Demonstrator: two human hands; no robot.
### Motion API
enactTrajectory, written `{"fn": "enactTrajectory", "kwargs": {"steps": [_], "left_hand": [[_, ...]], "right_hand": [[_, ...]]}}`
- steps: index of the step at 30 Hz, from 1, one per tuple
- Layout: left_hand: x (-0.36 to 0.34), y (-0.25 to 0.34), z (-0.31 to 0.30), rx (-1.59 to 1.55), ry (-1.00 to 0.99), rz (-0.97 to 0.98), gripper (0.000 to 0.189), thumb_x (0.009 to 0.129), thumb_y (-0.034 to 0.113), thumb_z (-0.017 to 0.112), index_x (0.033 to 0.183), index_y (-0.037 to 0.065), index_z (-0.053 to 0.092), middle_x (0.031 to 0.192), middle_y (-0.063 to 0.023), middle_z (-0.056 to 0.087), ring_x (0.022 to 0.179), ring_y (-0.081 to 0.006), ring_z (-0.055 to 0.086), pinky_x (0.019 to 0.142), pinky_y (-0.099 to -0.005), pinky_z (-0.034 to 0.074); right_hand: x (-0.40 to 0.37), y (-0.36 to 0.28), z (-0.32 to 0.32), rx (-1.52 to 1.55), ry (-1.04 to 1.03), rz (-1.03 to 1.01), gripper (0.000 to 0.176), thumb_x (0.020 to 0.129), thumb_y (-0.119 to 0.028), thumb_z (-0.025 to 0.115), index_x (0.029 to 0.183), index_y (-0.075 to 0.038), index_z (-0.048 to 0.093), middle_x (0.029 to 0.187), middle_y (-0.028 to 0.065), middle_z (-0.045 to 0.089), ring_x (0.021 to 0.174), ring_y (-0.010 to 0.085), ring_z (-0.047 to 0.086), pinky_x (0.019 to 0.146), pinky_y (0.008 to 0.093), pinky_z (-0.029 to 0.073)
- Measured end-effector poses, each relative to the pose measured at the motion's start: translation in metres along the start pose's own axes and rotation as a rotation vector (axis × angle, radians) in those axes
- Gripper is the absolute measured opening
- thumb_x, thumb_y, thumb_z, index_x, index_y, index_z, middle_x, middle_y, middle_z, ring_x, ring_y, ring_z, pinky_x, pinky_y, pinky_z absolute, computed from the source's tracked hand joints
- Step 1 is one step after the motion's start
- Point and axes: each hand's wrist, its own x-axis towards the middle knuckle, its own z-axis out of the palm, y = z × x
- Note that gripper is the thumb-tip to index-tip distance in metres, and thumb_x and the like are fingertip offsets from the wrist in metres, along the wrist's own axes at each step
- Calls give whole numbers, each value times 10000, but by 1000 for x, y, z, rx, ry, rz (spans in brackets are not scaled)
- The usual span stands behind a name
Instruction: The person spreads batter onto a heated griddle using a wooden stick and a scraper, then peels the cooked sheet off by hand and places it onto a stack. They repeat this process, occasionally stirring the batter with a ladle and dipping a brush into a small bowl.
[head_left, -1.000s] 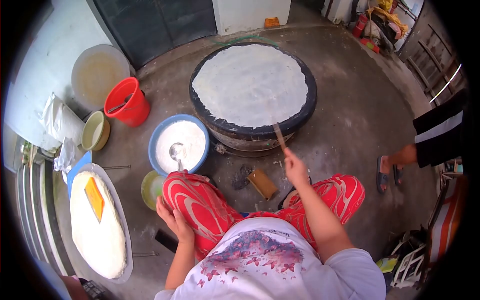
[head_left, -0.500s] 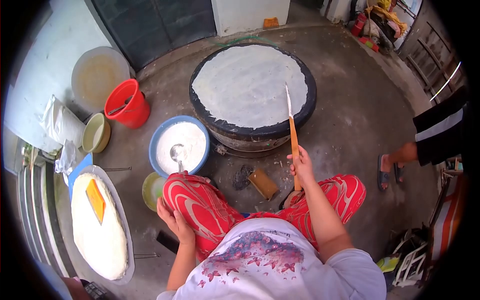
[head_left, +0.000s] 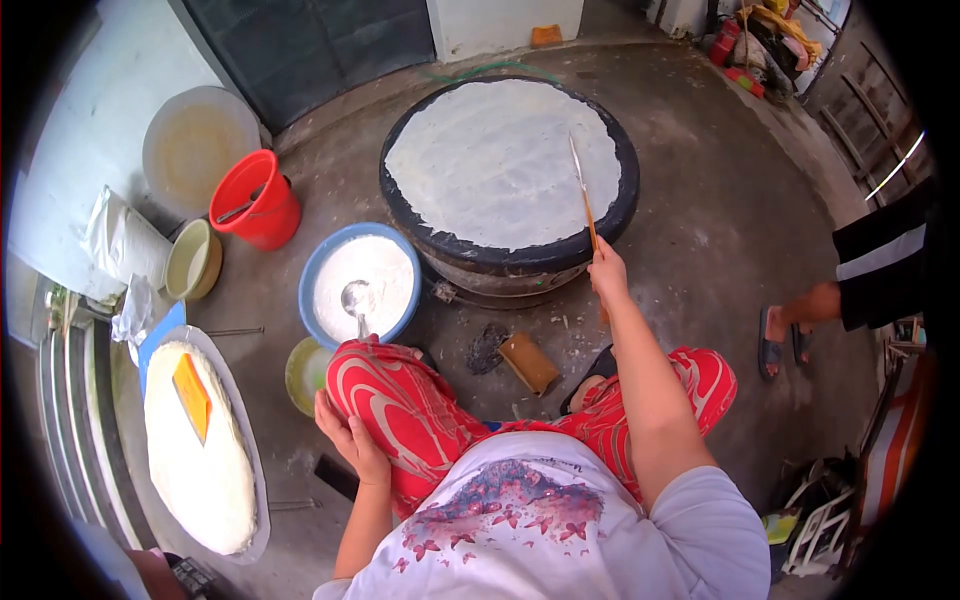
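Note:
My right hand (head_left: 607, 272) is closed round the handle of a long, thin wooden spatula (head_left: 588, 213). Its pale blade lies over the right part of a thin white batter sheet (head_left: 490, 160), which is spread across a big round black griddle (head_left: 630, 205) on a drum-like base. My left hand (head_left: 352, 445) rests with fingers apart against my left knee, holding nothing. Just beyond that knee stands a blue basin (head_left: 306, 290) of white batter, with a metal ladle (head_left: 356, 298) in it. A green bowl (head_left: 303, 375) is partly hidden by my leg.
To the left lies a tray with a thick white stack (head_left: 195, 490) and a yellow scraper (head_left: 191, 397) on top. Further off stand a red bucket (head_left: 265, 215) and a beige basin (head_left: 196, 262). A brown block (head_left: 528, 363) lies before me. A person in sandals (head_left: 770, 345) stands at right.
My right hand has moved forward with the spatula, and the blade reaches farther over the sheet and looks turned more on edge. My left hand stays on the knee.

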Motion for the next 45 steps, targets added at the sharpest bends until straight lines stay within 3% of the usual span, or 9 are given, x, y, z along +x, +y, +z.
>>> {"fn": "enactTrajectory", "kwargs": {"steps": [1,8,11,14,18,21,25,31,45], "left_hand": [[0,0,0,4,2,-3,539,900,308,369,1320,-15,274,1322,-193,288,1236,-309,284,1027,-380,189],[1,1,2,7,-4,9,539,897,301,374,1319,-18,273,1323,-197,282,1234,-308,287,1026,-380,192],[1,0,2,-16,4,17,539,897,300,373,1319,-19,272,1323,-198,280,1234,-308,287,1026,-381,192],[0,-2,2,-25,5,15,540,896,301,372,1320,-19,270,1323,-197,280,1235,-309,285,1026,-382,192],[1,2,1,6,-8,6,543,894,301,373,1321,-17,269,1324,-195,283,1238,-308,281,1026,-382,191],[1,1,1,-2,-12,-7,542,892,301,374,1321,-14,270,1324,-193,285,1240,-307,279,1027,-380,190],[0,1,0,2,9,-2,541,892,303,374,1321,-11,273,1322,-193,289,1239,-307,281,1029,-379,188],[0,0,-1,0,35,-11,543,891,307,373,1318,-15,277,1327,-197,287,1245,-312,274,1032,-380,185],[3,4,-1,-8,5,-5,548,883,282,389,1311,-38,272,1337,-211,264,1253,-320,256,1033,-390,180]], "right_hand": [[3,-4,4,-285,171,-285,374,894,-199,418,1265,-160,438,872,142,627,710,270,608,619,365,484],[-27,-59,-7,-599,-76,-72,400,838,-210,472,1235,-170,467,931,190,597,880,363,560,772,436,446],[-42,-39,-25,377,-306,296,370,896,-189,434,1266,-210,445,664,63,549,489,164,501,427,298,425],[-57,-29,-44,840,-184,492,372,924,-169,389,1293,-217,410,621,-5,455,442,57,366,366,206,335],[-73,-21,-26,401,-159,192,350,937,-183,345,1281,-182,409,624,43,512,409,75,404,349,219,353],[-73,-20,-30,451,-256,314,338,938,-187,343,1268,-161,414,625,52,529,396,79,410,340,219,354],[-59,-21,-27,380,47,105,403,921,-116,369,1318,-161,323,780,60,560,444,71,431,375,207,384],[-67,-53,-38,486,-301,191,445,893,-49,390,1321,-151,324,863,64,551,454,72,440,374,195,377],[13,-77,-24,560,-296,239,451,824,24,363,1270,-39,364,871,101,547,519,104,460,409,230,394]]}}
